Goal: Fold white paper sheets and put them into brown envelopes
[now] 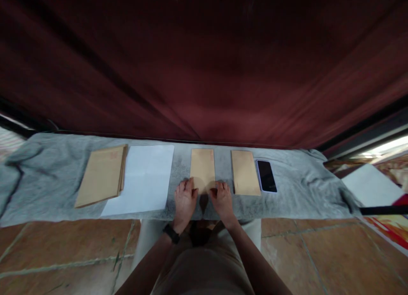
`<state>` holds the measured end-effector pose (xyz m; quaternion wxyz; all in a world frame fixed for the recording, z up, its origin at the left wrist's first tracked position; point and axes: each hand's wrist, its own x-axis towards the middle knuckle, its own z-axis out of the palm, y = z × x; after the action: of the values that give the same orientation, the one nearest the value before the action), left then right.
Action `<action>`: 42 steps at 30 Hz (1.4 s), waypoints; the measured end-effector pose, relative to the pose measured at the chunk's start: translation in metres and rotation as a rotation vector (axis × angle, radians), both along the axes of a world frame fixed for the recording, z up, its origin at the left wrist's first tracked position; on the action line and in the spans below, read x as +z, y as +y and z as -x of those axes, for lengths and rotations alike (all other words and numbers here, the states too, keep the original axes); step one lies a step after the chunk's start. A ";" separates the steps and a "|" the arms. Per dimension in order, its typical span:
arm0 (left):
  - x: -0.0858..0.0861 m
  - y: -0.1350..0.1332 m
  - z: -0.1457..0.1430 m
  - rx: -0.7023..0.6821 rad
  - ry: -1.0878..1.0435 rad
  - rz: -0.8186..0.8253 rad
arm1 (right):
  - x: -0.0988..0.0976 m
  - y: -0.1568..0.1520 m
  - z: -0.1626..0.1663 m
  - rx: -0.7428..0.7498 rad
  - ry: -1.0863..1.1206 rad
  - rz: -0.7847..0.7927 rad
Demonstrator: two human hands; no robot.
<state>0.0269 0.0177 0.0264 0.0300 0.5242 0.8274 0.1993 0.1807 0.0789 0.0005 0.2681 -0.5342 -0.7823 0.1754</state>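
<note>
A brown kraft envelope (203,165) lies flat in front of me on a grey cloth, with small red print near its upper right corner. My left hand (185,200) is at its lower left edge, fingers curled and the thumb close to the index finger on the paper. At the lower right edge, my right hand (222,200) grips in the same way, thumb turned inward. The envelope's bottom edge lies between the two thumbs. A second stack of brown envelopes (245,172) rests to the right of my right hand.
The grey cloth (299,180) covers a narrow table. On the left, a larger pile of brown envelopes (101,174) overlaps a white paper sheet (149,176). A phone (267,176) lies right of the second stack. A dark red fabric (204,74) rises behind the table.
</note>
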 end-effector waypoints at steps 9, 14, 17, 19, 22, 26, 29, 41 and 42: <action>-0.019 0.003 0.009 0.002 -0.136 -0.204 | -0.018 0.003 0.016 0.018 0.631 0.428; -0.015 0.003 0.013 0.146 -0.567 -0.302 | -0.013 -0.002 0.015 0.053 0.764 0.487; -0.007 0.003 0.015 0.252 -0.928 -0.277 | -0.008 -0.002 0.010 0.039 0.785 0.503; -0.002 0.003 0.016 0.252 -1.133 -0.232 | -0.006 -0.002 0.008 0.073 0.775 0.529; 0.006 0.001 0.013 0.208 -1.345 -0.171 | -0.005 -0.003 0.005 0.123 0.784 0.587; 0.012 0.000 0.009 0.209 -1.482 -0.168 | -0.004 -0.003 0.001 0.119 0.791 0.624; 0.010 0.001 0.009 0.180 -1.478 -0.185 | -0.003 -0.001 -0.002 0.088 0.804 0.693; -0.006 0.006 0.014 0.138 -0.963 -0.146 | -0.005 0.004 -0.005 0.030 0.546 0.714; -0.004 0.006 0.014 0.137 -0.881 -0.123 | -0.003 0.003 -0.005 0.021 0.511 0.696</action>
<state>0.0130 0.0236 0.0222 0.3349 0.3342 0.7552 0.4536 0.1858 0.0822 -0.0020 0.2554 -0.5242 -0.5902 0.5582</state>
